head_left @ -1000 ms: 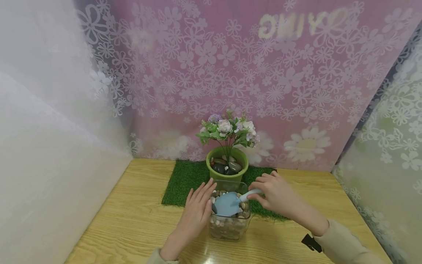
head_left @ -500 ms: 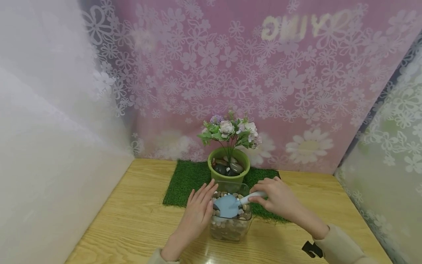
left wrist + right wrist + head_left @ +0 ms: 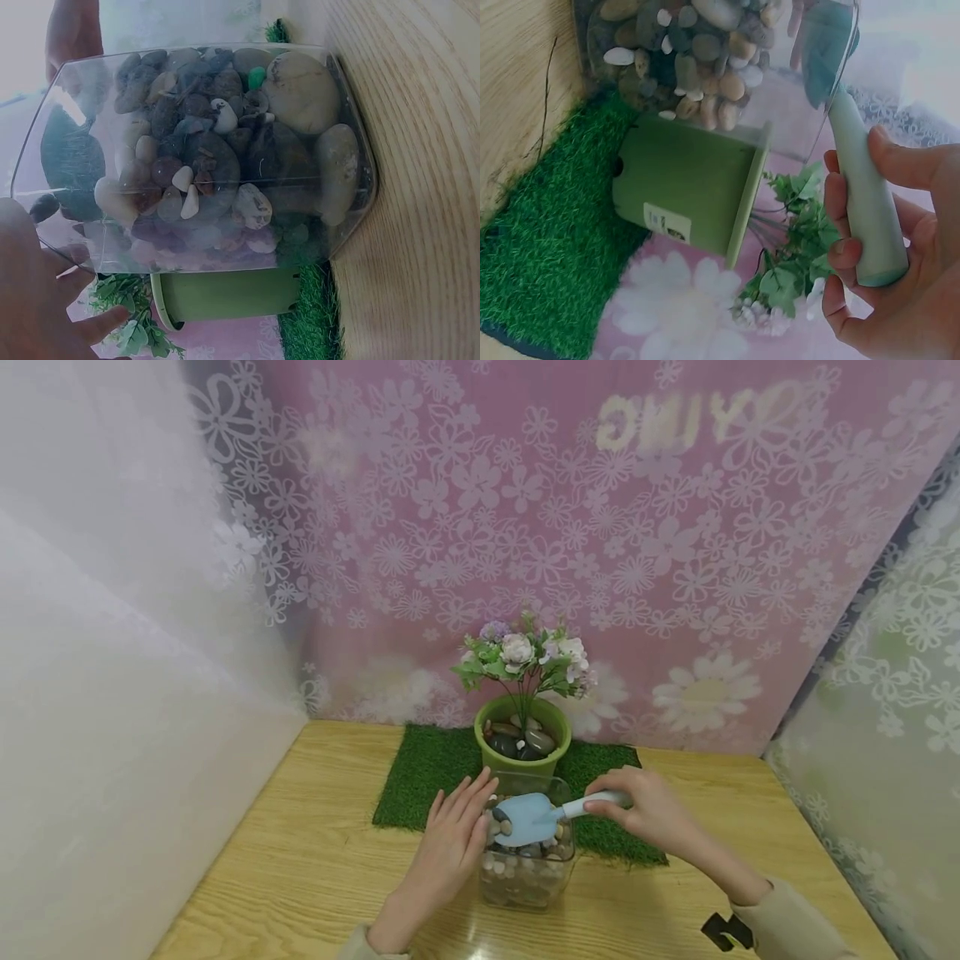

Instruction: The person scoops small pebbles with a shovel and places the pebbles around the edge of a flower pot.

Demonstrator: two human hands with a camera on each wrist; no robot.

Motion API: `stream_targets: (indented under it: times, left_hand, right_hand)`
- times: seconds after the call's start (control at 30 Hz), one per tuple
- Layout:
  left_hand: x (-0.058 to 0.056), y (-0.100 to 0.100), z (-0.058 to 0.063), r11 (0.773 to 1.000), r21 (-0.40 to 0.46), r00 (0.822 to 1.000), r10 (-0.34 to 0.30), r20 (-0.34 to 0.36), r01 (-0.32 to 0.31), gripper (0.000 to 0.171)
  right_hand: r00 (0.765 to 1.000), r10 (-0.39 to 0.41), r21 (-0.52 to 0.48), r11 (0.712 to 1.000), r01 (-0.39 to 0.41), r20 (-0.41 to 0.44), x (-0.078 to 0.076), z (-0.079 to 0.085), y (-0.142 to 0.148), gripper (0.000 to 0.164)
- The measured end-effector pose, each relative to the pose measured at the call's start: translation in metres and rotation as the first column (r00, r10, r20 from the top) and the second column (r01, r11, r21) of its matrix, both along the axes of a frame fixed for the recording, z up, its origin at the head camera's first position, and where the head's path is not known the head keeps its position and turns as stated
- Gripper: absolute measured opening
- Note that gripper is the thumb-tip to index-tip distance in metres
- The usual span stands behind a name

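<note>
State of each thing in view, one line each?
Light blue trowel: gripped by right hand, small stones at tip
Clear square open container: upright, part-filled with mixed pebbles
Green round flowerpot: upright, holding large stones, pale flowers
Green rectangular grass mat: lying flat
Left hand: fingers extended by container's rim

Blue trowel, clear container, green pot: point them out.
Blue trowel [image 3: 531, 817], head view: on the blade.
Clear container [image 3: 786, 101], right wrist view: on the bare upper wall.
Green pot [image 3: 232, 294], left wrist view: on its outer wall.
</note>
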State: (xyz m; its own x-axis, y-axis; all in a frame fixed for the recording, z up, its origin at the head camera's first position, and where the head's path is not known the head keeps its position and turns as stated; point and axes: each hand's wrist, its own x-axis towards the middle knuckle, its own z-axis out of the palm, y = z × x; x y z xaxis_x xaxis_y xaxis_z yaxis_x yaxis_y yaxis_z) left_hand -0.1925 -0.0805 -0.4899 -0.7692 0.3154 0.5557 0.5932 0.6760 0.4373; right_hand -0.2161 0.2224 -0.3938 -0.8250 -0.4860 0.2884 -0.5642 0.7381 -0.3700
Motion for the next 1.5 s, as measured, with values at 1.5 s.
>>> stream_targets:
  times: [1.5]
  left_hand:
    - [0.001, 0.002, 0.000, 1.000, 0.021, 1.000, 0.008, -0.027, -0.008, 0.050]
  right_hand:
    - [0.929, -0.352, -0.056, 0.936, 0.348, -0.112, -0.050, 0.009, 0.044, 0.039]
